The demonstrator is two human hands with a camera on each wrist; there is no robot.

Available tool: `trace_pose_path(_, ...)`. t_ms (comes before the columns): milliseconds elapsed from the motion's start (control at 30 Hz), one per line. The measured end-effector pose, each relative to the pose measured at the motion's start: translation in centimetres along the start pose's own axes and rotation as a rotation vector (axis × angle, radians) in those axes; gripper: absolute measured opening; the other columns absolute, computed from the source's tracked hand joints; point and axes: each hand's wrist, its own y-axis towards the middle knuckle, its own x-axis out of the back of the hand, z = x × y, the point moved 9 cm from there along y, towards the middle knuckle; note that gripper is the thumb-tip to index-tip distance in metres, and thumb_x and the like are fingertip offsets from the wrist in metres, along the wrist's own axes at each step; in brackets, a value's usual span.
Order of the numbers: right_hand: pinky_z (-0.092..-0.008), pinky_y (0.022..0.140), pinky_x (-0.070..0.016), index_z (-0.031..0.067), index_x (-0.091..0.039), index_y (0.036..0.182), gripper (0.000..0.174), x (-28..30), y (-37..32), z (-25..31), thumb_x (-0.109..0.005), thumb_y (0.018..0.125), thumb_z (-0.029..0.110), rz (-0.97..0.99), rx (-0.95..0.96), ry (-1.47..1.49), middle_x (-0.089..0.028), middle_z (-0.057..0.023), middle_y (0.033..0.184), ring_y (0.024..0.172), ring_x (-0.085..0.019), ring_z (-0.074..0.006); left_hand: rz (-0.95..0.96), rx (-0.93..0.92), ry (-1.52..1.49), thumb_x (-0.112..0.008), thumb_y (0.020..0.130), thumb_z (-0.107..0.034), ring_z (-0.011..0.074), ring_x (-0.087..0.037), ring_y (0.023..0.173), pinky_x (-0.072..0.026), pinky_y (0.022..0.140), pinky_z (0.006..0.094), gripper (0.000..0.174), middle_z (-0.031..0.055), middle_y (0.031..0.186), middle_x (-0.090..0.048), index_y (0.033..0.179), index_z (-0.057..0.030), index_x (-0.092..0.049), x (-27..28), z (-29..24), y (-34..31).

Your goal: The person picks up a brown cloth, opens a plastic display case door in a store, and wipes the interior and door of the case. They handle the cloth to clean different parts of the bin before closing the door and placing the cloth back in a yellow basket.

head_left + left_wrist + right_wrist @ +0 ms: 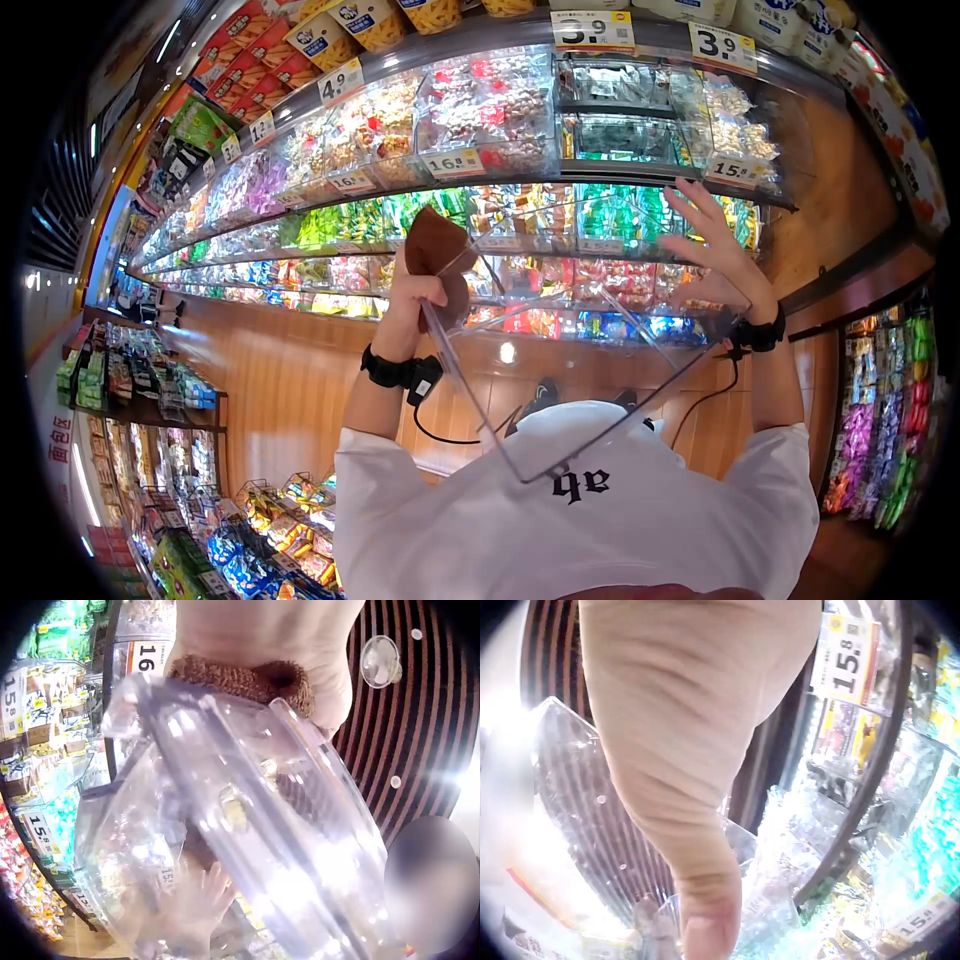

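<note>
In the head view, my left hand [404, 305] grips a brown cloth [437, 243], its thumb lying across the fabric. The cloth lies against the edge of a clear plastic box [570, 380], tilted in front of my chest. From the left wrist, the fuzzy cloth [240, 682] is bunched between the palm and the box [262, 825]. My right hand [715, 250] is raised at the box's far right side with its fingers spread. Through the clear walls that hand [196, 907] also shows. In the right wrist view the thumb [709, 922] points down beside a transparent panel [600, 795].
Tiered shelves ahead hold clear bins of wrapped goods [490, 110] behind price tags [455, 163]. Tubs [365, 25] line the top shelf. A rack of colourful packets [885, 420] stands at the right, and snack displays [270, 540] at lower left. The floor [290, 370] is wood-toned.
</note>
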Motion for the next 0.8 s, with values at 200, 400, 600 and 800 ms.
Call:
trace_pose_path(200, -0.0542, 0.097, -0.0467, 0.0078, -0.066, 0.081, 0.028, 0.6, 1.4, 5.9, -0.091, 0.072, 0.018, 0.119, 0.138, 0.483, -0.062, -0.0043, 0.082, 0.08, -0.061, -0.032, 0.072, 0.076, -0.008, -0.068, 0.069, 0.002, 0.0225, -0.067, 0.097, -0.0549, 0.084, 0.0331, 0.064, 0.0112, 0.111, -0.069, 0.133, -0.0008, -0.058, 3.0, 1.5, 2.4)
trace_pose_path(400, -0.0391, 0.064, -0.0366, 0.0072, -0.065, 0.082, 0.024, 6.0, 1.1, 11.4, -0.083, 0.079, 0.023, 0.162, 0.286, 0.209, -0.057, -0.0045, 0.077, 0.069, -0.054, -0.028, -0.215, -0.304, 0.018, -0.076, 0.086, -0.01, 0.0183, -0.067, 0.09, -0.0561, 0.078, 0.034, 0.047, 0.0079, 0.107, -0.07, 0.13, -0.0015, -0.061, 13.3, -6.4, 1.6)
trace_pose_path(600, -0.039, 0.058, -0.0388, 0.0083, -0.058, 0.077, 0.03, 7.9, 0.7, 12.6, -0.084, 0.071, 0.022, 0.141, 0.09, 0.043, -0.056, -0.0036, 0.073, 0.062, -0.055, -0.027, -0.304, -0.365, -0.036, -0.067, 0.092, -0.015, 0.0212, -0.067, 0.088, -0.054, 0.077, 0.0343, 0.036, 0.0074, 0.104, -0.069, 0.125, -0.0028, -0.064, 19.4, -9.3, -3.6)
trace_pose_path(800, -0.04, 0.056, -0.0406, 0.0073, -0.056, 0.08, 0.04, 6.2, 4.2, 14.5, -0.09, 0.065, 0.023, 0.113, -0.05, -0.267, -0.055, -0.0063, 0.07, 0.064, -0.057, -0.0299, -0.41, -0.425, 0.038, -0.07, 0.089, -0.014, 0.0241, -0.069, 0.084, -0.0564, 0.075, 0.0369, 0.047, 0.0112, 0.097, -0.069, 0.132, 0.0024, -0.056, 18.8, -7.2, -4.1)
